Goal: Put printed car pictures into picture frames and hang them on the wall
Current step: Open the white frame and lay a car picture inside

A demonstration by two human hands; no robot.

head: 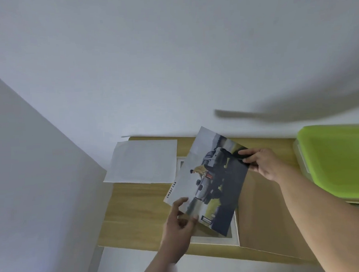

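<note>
A printed car picture [209, 175] with "SMART CAR" lettering hangs tilted above the wooden table [133, 217]. My left hand [177, 227] pinches its lower edge near the lettering. My right hand [261, 164] pinches its upper right corner. Under the picture lies a white picture frame [234, 232], mostly covered. A brown backing board [264, 218] lies flat right of the frame, under my right forearm.
A blank white sheet [142, 161] lies at the table's back left, overhanging the edge. A clear box with a green lid [340, 160] stands at the right. White walls rise behind and to the left.
</note>
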